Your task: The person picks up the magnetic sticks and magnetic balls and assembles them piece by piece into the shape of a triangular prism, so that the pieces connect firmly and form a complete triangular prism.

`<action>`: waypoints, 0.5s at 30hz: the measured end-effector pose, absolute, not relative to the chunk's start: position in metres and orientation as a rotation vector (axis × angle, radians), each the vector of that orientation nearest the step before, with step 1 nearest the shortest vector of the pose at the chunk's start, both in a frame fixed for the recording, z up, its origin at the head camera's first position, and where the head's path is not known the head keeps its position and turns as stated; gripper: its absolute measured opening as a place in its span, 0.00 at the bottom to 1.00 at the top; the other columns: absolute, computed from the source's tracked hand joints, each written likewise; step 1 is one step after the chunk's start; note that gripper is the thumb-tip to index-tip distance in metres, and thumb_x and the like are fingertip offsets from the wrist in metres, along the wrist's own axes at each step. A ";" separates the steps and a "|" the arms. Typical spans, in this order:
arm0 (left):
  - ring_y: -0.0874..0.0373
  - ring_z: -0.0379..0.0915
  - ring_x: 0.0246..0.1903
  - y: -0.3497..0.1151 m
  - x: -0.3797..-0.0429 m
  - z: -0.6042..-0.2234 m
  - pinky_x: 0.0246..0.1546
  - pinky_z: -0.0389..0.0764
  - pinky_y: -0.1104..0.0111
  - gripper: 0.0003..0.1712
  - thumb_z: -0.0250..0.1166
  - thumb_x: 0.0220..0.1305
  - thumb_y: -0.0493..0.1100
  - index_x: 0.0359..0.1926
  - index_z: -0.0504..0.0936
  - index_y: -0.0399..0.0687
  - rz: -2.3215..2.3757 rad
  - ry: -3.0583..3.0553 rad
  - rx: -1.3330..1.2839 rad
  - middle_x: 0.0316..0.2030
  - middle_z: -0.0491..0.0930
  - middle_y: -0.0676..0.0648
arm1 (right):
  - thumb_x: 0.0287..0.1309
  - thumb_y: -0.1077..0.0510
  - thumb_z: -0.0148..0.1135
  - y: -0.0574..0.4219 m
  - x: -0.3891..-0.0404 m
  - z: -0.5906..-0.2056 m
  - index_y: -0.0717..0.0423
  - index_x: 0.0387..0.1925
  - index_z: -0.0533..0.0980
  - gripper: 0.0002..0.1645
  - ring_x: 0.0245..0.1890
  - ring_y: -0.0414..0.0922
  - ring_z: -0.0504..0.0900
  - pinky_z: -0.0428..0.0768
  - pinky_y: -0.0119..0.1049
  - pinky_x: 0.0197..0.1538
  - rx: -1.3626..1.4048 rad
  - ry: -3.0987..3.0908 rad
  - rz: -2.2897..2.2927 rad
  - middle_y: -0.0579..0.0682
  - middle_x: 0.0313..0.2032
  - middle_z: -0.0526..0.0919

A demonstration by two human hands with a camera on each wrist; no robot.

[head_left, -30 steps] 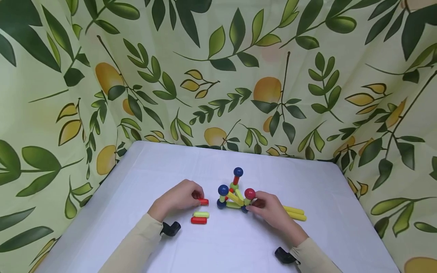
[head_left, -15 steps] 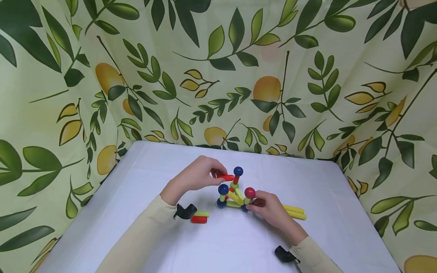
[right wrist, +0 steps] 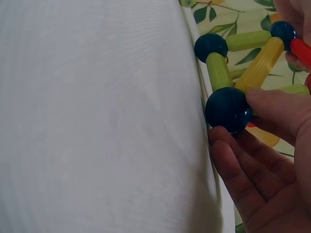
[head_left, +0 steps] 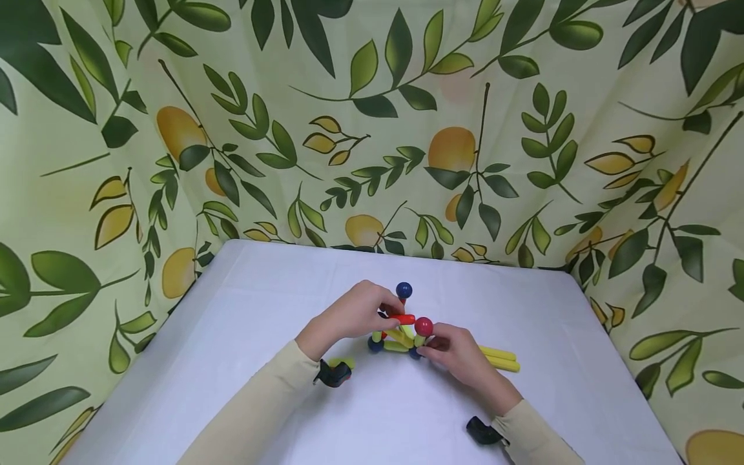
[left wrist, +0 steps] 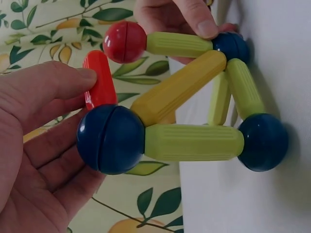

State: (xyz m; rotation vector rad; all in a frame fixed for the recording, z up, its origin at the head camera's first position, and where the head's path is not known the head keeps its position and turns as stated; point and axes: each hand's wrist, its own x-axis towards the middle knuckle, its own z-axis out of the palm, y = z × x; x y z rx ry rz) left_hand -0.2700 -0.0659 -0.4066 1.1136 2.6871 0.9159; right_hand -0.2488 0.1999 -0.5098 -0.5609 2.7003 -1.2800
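Observation:
A frame of magnetic rods and balls stands on the white table. My left hand pinches a red rod between thumb and fingers, its lower end right at the upper blue ball. In the head view this rod reaches toward the red ball, and the hand covers the upper blue ball. Low at the frame's right corner, my right hand holds a blue ball. A yellow rod slants between these two blue balls, with light green rods along the sides.
Two yellow rods lie to the right, behind my right hand. A light green rod lies at left, partly covered by the black wrist mount. At the back corner a blue ball tops a red upright rod.
My left hand picked up the red rod from the table's left, lifted it toward the back blue ball, then brought it down and right over the front. The right hand stays at its corner.

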 end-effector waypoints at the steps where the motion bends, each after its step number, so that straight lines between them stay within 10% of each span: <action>1: 0.68 0.81 0.36 -0.066 -0.270 -0.407 0.43 0.81 0.71 0.05 0.78 0.68 0.38 0.43 0.94 0.49 0.914 2.688 1.114 0.35 0.88 0.58 | 0.61 0.57 0.82 0.200 -0.249 -0.509 0.47 0.47 0.87 0.14 0.42 0.41 0.86 0.85 0.36 0.50 -0.563 2.702 -1.280 0.39 0.40 0.88; 15: 0.62 0.80 0.39 -0.070 -0.272 -0.417 0.43 0.82 0.70 0.09 0.77 0.69 0.43 0.48 0.93 0.48 0.990 2.708 1.046 0.40 0.87 0.57 | 0.61 0.57 0.82 0.200 -0.245 -0.506 0.48 0.48 0.87 0.14 0.42 0.42 0.87 0.87 0.39 0.51 -0.552 2.718 -1.275 0.40 0.41 0.88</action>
